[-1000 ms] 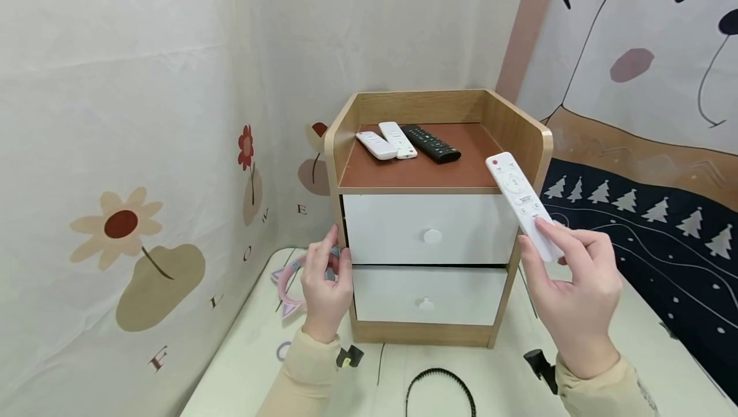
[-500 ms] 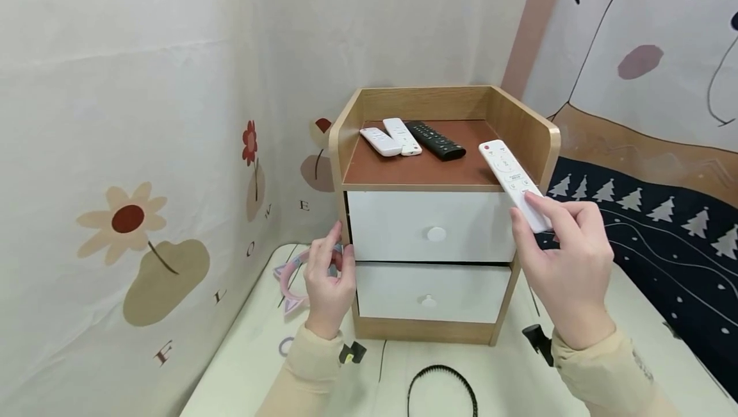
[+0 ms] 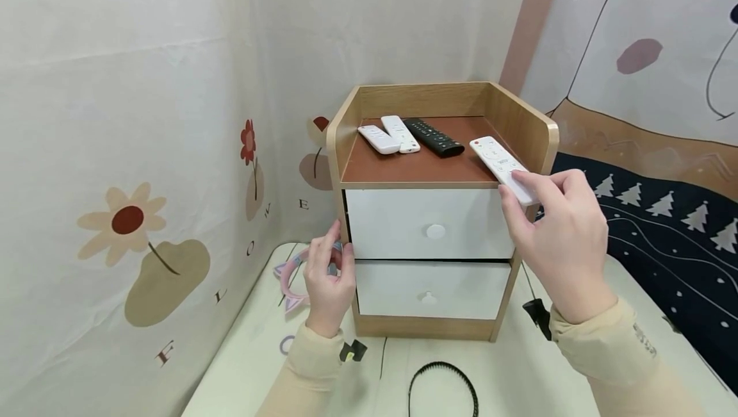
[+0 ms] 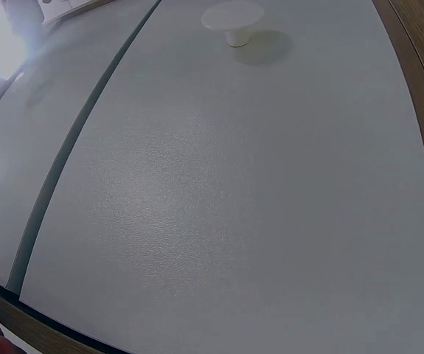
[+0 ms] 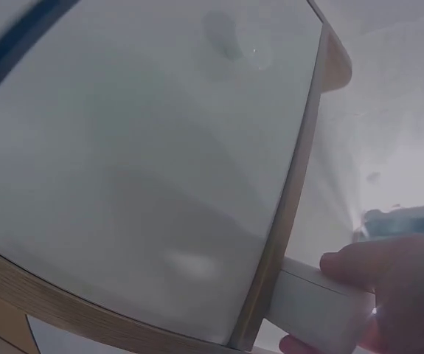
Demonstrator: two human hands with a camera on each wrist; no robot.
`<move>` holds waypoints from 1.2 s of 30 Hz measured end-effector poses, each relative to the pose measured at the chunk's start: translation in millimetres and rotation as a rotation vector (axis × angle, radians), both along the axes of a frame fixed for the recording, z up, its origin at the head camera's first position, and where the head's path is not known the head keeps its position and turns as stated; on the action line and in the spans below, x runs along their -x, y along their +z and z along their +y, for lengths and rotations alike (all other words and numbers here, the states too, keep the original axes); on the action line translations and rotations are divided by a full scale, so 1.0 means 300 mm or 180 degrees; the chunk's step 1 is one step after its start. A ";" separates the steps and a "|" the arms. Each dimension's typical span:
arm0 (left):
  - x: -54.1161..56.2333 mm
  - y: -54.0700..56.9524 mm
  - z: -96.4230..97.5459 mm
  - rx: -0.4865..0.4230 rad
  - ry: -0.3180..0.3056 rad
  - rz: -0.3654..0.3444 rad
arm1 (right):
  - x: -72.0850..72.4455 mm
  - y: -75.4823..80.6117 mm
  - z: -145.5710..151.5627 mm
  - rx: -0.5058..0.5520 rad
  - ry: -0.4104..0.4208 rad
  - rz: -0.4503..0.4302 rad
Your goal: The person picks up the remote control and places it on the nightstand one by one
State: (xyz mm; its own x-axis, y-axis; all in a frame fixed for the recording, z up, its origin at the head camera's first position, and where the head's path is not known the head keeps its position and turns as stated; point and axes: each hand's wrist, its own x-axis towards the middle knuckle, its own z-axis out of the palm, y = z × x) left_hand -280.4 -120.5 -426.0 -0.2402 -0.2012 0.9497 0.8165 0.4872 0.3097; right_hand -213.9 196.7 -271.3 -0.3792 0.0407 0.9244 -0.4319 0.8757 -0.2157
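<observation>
My right hand pinches a white remote control between thumb and fingers, its far end over the front right of the cabinet's brown top. In the right wrist view the remote's end shows beside the cabinet's wooden edge. My left hand touches the left side of the small wooden cabinet, fingers fairly straight. Two white remotes and a black remote lie side by side on the cabinet top; the white ones touch. Both white drawers below have round knobs.
A raised wooden rim borders the top's back and sides. Behind my left hand lies a pink cat-ear headband, with a small purple ring nearer. A black headband lies in front of the cabinet. Printed curtains stand behind and left.
My right hand has moved up and left, carrying the white remote from beside the cabinet's right edge to over its top. The left hand stays at the cabinet's side.
</observation>
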 end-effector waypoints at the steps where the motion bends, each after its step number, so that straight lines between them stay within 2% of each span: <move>1: 0.000 0.000 0.000 0.0000 0.0001 -0.0002 | 0.000 0.007 -0.001 -0.0032 -0.0021 -0.0041; 11: -0.001 0.006 0.000 -0.0017 0.0018 -0.0031 | 0.011 0.074 -0.016 -0.0266 -0.0064 -0.0399; 21: 0.000 -0.003 0.005 -0.0048 -0.0011 -0.0088 | 0.029 0.106 -0.048 -0.0450 -0.0152 -0.0511; 36: -0.001 -0.002 0.008 -0.0059 -0.0029 -0.0052 | 0.084 0.221 -0.096 -0.1034 -0.0270 -0.1350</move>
State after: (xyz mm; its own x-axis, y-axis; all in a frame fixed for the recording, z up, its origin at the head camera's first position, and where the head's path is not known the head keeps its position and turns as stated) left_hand -280.1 -118.1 -426.6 -0.2575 -0.2165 0.9417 0.8157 0.4737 0.3320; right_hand -239.1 167.9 -205.0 -0.7298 -0.1751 0.6608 -0.2907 0.9544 -0.0681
